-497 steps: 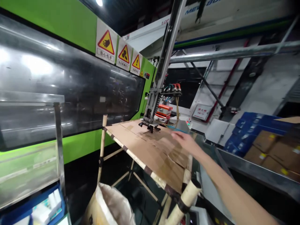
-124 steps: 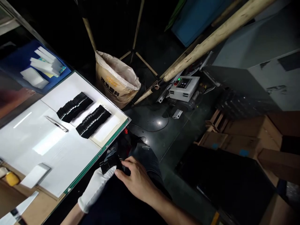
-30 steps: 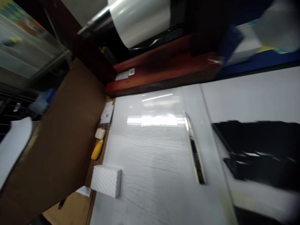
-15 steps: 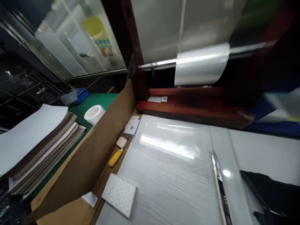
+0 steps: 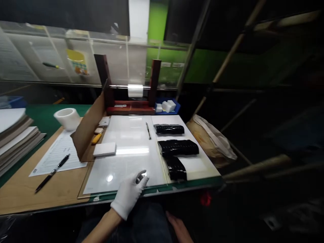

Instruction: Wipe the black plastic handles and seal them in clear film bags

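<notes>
1. The right hand [image 5: 177, 226], bare, lies lowest in view, below the bench edge over a dark trouser leg. Its fingers are stretched out and grip nothing.
2. The left hand [image 5: 129, 193], in a white glove, rests on the near edge of the glossy white sheet [image 5: 126, 153] covering the bench. Its fingers curl around a dark spot at the tips, and we cannot tell whether they pinch anything.
3. The black parts [image 5: 175, 167] stand in a tight row on the sheet, just right of the gloved hand and apart from it. A second row [image 5: 178, 147] and a third row [image 5: 169, 129] lie beyond.
4. To the left, a black pen [image 5: 52, 173] lies across the near corner of a printed form [image 5: 59, 153]. We find its print too small to read.
5. At mid-bench we note a white sponge block [image 5: 104, 149], a slim metal tool [image 5: 148, 130] and a yellow object [image 5: 96, 138] beside a cardboard flap [image 5: 88, 130].
6. Farther left stand a white tape roll [image 5: 67, 118] and a stack of sheets [image 5: 12, 135].
7. At the back, a film roll [image 5: 135, 90] hangs between two red-brown posts, with a blue bin [image 5: 168, 106] of white blocks to its right. The labels on the stand's base are illegible.
8. A notice [image 5: 76, 62] behind the clear panel is blurred.
</notes>
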Tool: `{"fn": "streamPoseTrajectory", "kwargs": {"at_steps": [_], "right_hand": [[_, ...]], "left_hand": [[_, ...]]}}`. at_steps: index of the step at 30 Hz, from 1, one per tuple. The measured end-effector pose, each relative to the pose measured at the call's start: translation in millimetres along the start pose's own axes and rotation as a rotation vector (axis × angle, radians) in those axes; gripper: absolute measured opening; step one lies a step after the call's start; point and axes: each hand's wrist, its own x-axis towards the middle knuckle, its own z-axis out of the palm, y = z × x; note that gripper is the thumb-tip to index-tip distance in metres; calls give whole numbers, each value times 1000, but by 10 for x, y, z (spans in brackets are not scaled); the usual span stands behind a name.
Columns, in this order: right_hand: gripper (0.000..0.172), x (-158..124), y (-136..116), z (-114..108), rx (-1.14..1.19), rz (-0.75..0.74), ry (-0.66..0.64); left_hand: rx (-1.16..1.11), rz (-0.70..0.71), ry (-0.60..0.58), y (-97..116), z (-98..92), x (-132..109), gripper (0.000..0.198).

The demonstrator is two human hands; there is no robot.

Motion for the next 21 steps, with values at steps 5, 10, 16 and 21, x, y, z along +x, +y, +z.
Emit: {"fn": "streamPoseTrajectory", "kwargs": {"at_steps": [5,10,16,21], "right_hand": [[50,-254,360,-80,133,-13,-30],[56,-349,523,37,203,32,146],[51,-218,236,-87,229,58,206],[40,-334,-514,-186,200,18,145]], "left_hand": [[-113,-156,-238,402,587,135,59],[-147,-284,-309,529,938,283,50],[-257,-317,-275,612,843,177,39],[-686,-531,-137,565,358,-193,44]]}}
